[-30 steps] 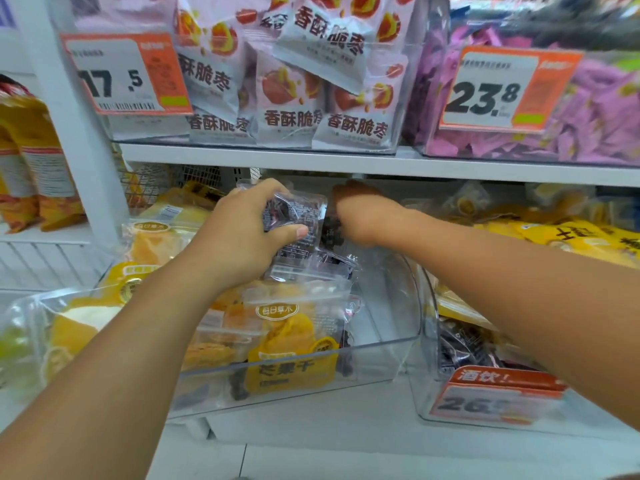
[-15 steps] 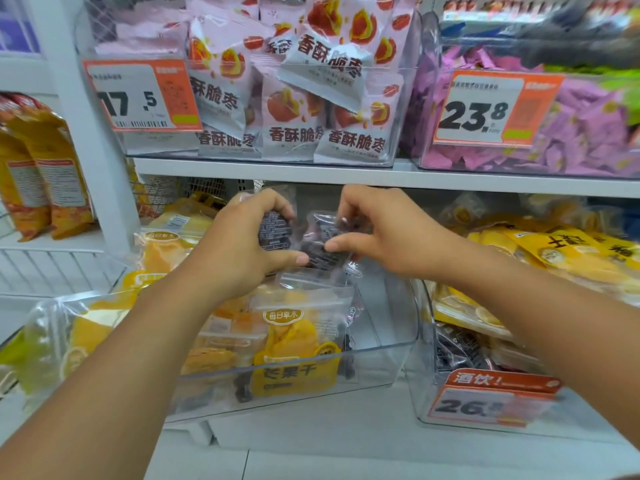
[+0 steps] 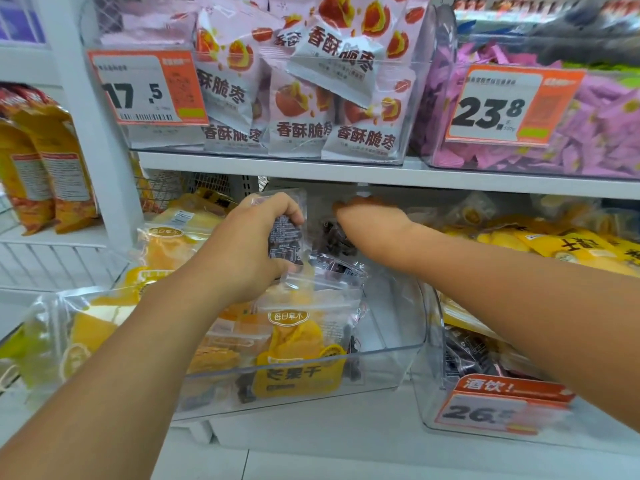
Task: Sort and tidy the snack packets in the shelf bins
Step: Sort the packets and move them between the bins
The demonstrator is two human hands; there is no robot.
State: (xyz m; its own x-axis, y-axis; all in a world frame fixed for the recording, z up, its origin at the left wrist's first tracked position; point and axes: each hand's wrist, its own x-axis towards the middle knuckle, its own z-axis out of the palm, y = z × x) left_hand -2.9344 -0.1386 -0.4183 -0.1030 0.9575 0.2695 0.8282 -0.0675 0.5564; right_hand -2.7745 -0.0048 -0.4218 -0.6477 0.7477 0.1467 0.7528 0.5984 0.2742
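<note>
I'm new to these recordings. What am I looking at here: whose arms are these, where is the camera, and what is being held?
No machine: a person wears one camera on the head, looking down at their own arms in a shop aisle. The left hand grips a clear packet of dark snacks. The right hand reaches to dark packets at the back of a clear bin that also holds yellow dried-mango packets; its fingers are hidden. On the shelf above stand pink-and-white packets and price tags.

The clear packet [image 3: 285, 233] shows dark fruit and black print. Mango packets [image 3: 298, 355] in the clear bin [image 3: 391, 362] are yellow-orange with white bands. On the white upper shelf [image 3: 346, 173], date packets [image 3: 298, 126] are pale pink with red-orange fruit; price tags [image 3: 149, 88] are orange and white; sweets [image 3: 609, 126] are pink-purple.
</note>
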